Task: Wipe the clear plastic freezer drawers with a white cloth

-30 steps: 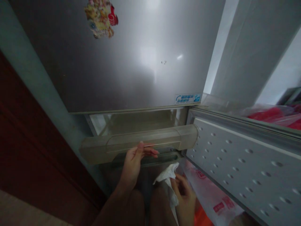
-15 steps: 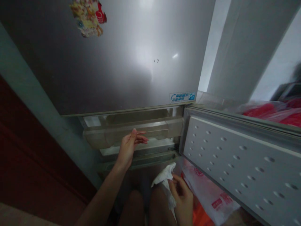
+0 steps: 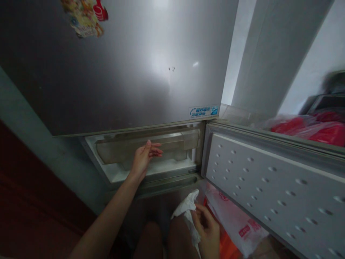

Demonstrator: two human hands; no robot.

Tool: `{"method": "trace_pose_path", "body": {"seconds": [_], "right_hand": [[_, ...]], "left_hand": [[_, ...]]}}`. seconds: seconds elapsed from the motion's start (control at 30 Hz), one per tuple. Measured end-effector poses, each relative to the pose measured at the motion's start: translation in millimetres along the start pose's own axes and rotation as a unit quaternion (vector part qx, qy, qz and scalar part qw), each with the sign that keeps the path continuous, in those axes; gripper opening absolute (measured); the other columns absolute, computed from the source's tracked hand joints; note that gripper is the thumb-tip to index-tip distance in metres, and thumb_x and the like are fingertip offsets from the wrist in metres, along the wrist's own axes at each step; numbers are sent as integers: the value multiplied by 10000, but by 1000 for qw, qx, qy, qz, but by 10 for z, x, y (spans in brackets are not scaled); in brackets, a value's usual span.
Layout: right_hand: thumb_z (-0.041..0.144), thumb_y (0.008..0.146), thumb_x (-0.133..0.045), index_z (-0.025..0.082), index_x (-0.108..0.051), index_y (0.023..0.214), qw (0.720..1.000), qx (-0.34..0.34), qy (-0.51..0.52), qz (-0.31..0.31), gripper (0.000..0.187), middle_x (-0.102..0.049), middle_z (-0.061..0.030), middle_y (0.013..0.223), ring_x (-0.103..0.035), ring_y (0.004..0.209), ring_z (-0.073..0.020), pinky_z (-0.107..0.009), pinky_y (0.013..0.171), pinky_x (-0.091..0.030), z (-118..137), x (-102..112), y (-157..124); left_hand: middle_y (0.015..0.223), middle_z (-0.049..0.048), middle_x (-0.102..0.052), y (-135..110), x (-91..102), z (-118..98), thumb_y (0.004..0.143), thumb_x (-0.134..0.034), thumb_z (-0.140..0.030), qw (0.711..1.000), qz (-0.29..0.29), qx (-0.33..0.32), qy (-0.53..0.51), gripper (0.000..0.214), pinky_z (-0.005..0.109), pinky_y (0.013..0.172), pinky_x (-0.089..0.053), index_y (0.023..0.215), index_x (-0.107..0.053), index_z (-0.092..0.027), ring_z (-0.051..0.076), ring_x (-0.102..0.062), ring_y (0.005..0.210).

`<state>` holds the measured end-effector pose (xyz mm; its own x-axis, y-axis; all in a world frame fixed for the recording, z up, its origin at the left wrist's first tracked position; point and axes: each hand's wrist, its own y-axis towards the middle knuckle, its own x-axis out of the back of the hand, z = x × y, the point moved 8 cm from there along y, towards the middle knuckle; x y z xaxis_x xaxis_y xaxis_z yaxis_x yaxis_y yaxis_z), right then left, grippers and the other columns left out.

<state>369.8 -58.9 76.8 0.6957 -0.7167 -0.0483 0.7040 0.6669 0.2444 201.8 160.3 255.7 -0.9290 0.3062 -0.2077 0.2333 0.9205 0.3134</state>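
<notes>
A pale translucent drawer (image 3: 115, 151) sits inside the open lower compartment of a grey refrigerator (image 3: 129, 79). My left hand (image 3: 142, 159) is in front of the drawer, fingers stretched out and thumb up, holding nothing. Whether its fingers touch the drawer front, I cannot tell. Lower down, above my knee, my right hand (image 3: 208, 228) pinches a crumpled white tissue (image 3: 188, 205), part of which hangs down.
The compartment's door (image 3: 258, 183) stands swung out to the right. Below it lies a white plastic bag (image 3: 234, 216) with red print, beside something orange (image 3: 228, 246). Red bagged items (image 3: 304, 127) lie behind the door. A dark red surface (image 3: 32, 201) is at the left.
The drawer has slid further back into the compartment, baring more of the white compartment floor. My left hand keeps its stretched pose. The right hand still holds the tissue. The view has shifted slightly.
</notes>
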Motion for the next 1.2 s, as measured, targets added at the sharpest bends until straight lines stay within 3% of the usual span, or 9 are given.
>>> {"method": "trace_pose_path", "body": {"seconds": [0.23,0.37,0.47,0.63,0.83,1.03,1.2], "right_hand": [[429,785,-699,150,-783,871,1000,4,-7,13,304,-752,-81,725,-665,568,-174,-227,519,-542,-22,16,-11],[451,781,-713,159,-785,859,1000,1,-5,17,311,-699,-44,632,-623,520,-160,-221,489,-517,-54,0,-42],[474,792,-709,169,-777,874,1000,-28,10,-10,324,-705,-46,672,-616,549,-159,-223,510,-513,-153,-5,-85],[501,785,-717,169,-777,883,998,-49,38,21,351,-740,-69,712,-656,578,-177,-232,532,-536,-248,-99,-92],[467,805,-720,161,-792,934,995,-53,23,82,340,-753,-83,737,-681,592,-186,-236,549,-558,-301,-122,-92],[437,826,-706,154,-794,933,997,-24,13,73,315,-727,-67,693,-665,576,-173,-220,538,-551,-274,-94,-79],[436,811,-720,158,-797,909,998,-14,15,55,304,-705,-50,656,-636,542,-159,-214,517,-540,-232,-68,-67]], "left_hand": [[657,61,-734,-2,20,23,727,-756,-654,1000,2,-13,-19,549,225,611,-522,794,-750,-109,130,-664,582],[649,65,-728,-43,37,27,801,-714,-604,999,-7,-38,-15,495,237,593,-508,770,-752,-111,128,-646,555],[694,80,-739,-74,58,21,824,-697,-575,998,-22,-50,-10,478,247,581,-502,703,-736,-114,123,-630,535],[603,54,-699,-58,69,34,869,-663,-524,999,-22,-32,-16,436,254,594,-501,746,-743,-114,137,-633,539],[616,48,-705,108,120,117,917,-632,-456,998,-42,-1,-41,395,244,607,-494,779,-741,-102,131,-643,551],[630,53,-705,339,141,221,853,-719,-485,997,-58,33,-46,396,224,627,-488,776,-740,-98,126,-645,579],[636,60,-703,514,159,280,918,-647,-423,997,-59,36,-44,356,236,635,-494,758,-732,-117,130,-639,570]]}}
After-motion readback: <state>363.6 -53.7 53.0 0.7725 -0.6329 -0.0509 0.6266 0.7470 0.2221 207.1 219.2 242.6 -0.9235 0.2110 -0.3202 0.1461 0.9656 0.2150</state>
